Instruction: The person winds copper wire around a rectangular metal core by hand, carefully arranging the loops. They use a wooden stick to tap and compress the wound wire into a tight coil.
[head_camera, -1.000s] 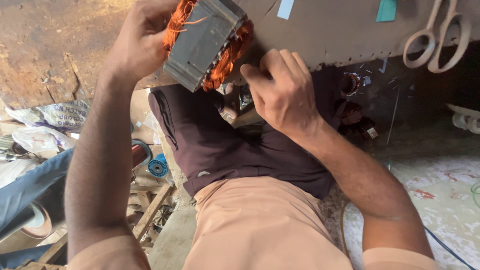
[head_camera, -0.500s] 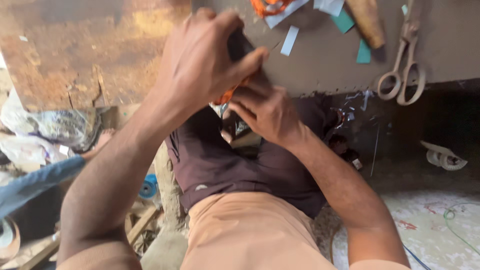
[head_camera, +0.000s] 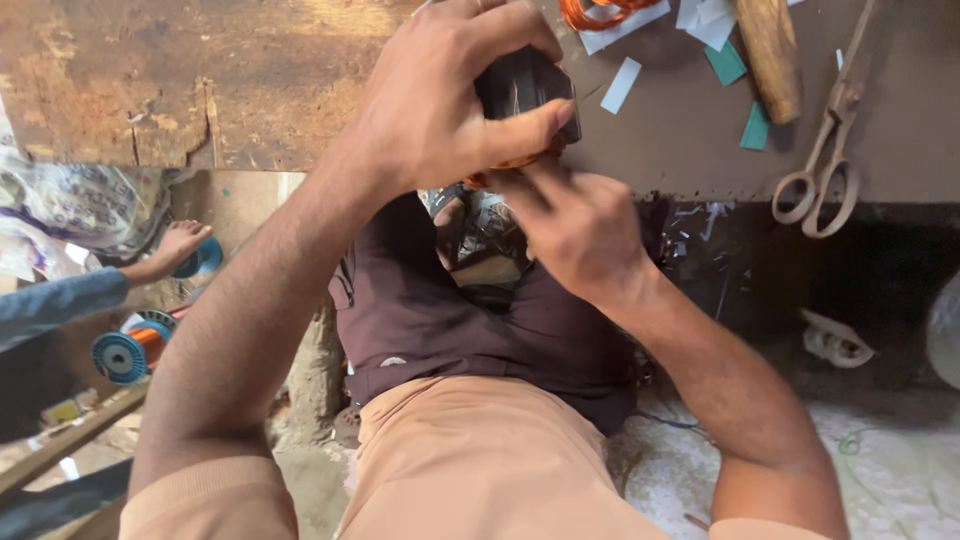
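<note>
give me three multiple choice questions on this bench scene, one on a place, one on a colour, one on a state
1. Where do the scissors lie?
A. on the bench, right of the hands
B. on the floor beside the spool
C. in the person's lap

2. What colour is the wire on the spool at lower left?
A. green
B. orange copper
C. white

3. What is the left hand doing?
A. lying flat and open on the bench
B. hanging at the person's side
C. closed in a grip around the dark motor core

Answers: 1 A, they lie on the brown bench top near its right edge. 2 B, orange wire shows between blue flanges. 3 C, its fingers and thumb wrap the core, while the right hand touches beneath it.
</note>
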